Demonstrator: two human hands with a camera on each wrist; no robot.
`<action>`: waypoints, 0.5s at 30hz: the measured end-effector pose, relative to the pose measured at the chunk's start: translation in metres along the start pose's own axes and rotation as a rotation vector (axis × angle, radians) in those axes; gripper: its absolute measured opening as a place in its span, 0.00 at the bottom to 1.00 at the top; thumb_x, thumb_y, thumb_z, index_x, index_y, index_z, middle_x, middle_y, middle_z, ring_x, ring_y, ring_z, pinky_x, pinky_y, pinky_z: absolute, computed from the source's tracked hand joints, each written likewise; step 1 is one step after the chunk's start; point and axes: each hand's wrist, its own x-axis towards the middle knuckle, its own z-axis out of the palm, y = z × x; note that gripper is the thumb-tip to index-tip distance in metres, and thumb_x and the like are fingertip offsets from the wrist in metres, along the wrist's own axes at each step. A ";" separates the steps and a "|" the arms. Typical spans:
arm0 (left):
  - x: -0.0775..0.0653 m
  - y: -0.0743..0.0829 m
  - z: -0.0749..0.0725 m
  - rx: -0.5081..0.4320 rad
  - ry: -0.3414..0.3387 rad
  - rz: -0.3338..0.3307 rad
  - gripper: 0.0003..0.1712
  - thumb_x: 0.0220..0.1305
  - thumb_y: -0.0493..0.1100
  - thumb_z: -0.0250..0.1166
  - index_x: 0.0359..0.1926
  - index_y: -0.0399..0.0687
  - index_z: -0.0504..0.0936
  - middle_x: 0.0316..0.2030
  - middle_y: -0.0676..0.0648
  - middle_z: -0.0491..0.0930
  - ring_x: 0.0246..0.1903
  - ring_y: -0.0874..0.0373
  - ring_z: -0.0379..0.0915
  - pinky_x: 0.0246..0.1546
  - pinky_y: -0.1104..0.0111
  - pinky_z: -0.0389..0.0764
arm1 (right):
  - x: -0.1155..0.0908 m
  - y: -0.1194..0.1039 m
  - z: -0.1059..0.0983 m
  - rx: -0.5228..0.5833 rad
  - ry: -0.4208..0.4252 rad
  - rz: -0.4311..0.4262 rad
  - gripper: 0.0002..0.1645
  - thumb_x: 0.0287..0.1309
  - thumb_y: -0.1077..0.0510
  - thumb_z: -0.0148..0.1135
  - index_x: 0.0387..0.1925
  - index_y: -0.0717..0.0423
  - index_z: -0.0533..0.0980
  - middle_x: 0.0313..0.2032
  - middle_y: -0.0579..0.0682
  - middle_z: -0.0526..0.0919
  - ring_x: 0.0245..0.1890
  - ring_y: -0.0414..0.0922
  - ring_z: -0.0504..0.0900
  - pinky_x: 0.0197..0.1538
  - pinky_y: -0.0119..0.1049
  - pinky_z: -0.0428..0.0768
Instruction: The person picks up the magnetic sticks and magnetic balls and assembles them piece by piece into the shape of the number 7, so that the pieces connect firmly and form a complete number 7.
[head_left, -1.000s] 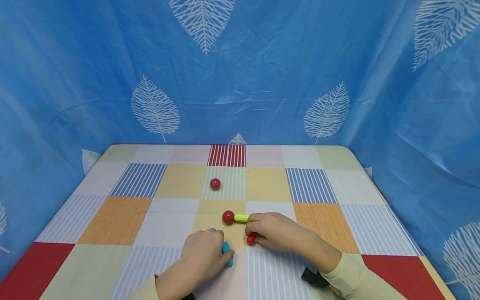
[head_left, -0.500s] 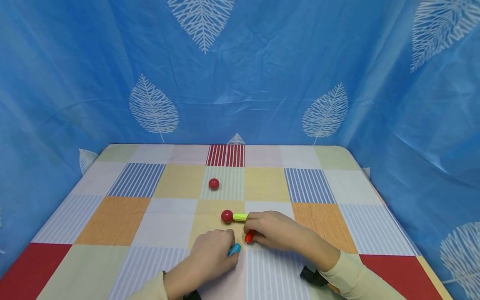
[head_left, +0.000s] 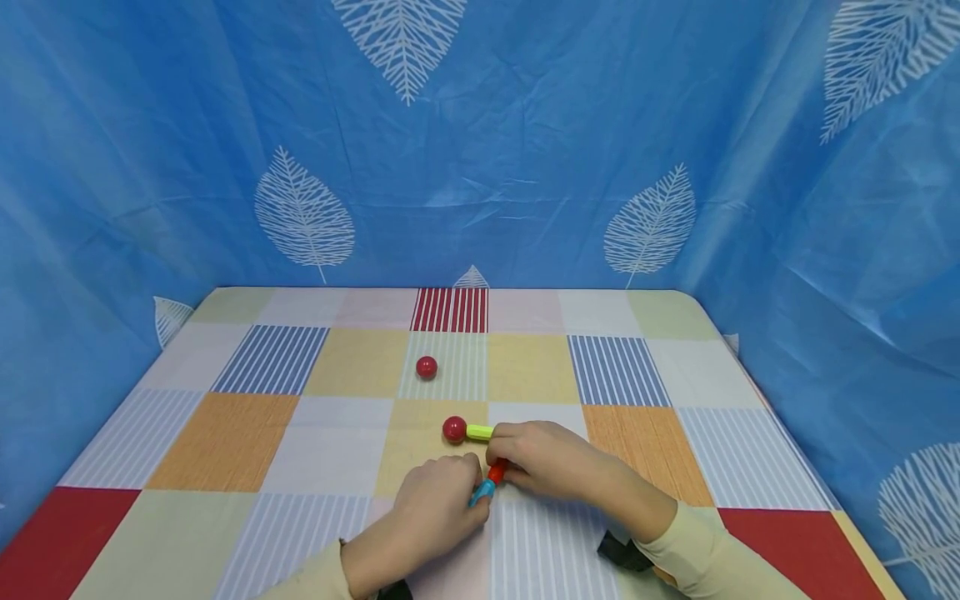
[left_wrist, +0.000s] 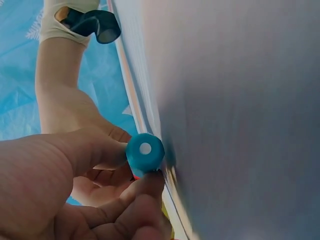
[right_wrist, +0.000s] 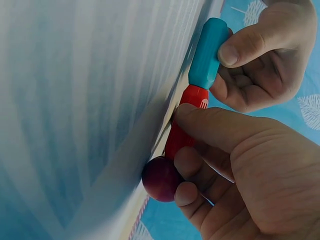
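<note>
My left hand (head_left: 438,504) pinches a blue toy rod (right_wrist: 206,55) between thumb and fingers. Its near end, with a pale round dot, faces the left wrist camera. In my right hand (head_left: 551,457) is a red toy rod (right_wrist: 194,96), partly covered by the thumb and fingers. The two rods stand end to end, blue against red, in the right wrist view. Just beyond the hands, a dark red ball (head_left: 454,430) sits at one end of a yellow-green rod (head_left: 478,432). The rod's other end is hidden behind the right hand's fingers.
Another red ball (head_left: 426,367) lies farther back on the checked tablecloth (head_left: 247,442). A blue curtain (head_left: 480,150) with white leaf prints hangs behind the table and along both sides. Each wrist carries a black strap or mount (head_left: 626,552).
My left hand has moved right and slightly forward, turning the blue rod until its end meets the red one. The right hand stays nearly in place, gripping the red rod.
</note>
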 end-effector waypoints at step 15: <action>0.004 -0.002 -0.007 -0.032 -0.009 -0.005 0.12 0.57 0.50 0.68 0.27 0.50 0.75 0.15 0.59 0.64 0.14 0.66 0.61 0.12 0.70 0.64 | -0.002 0.003 0.001 -0.011 0.002 -0.019 0.05 0.58 0.56 0.68 0.35 0.45 0.79 0.38 0.36 0.78 0.36 0.31 0.75 0.43 0.28 0.77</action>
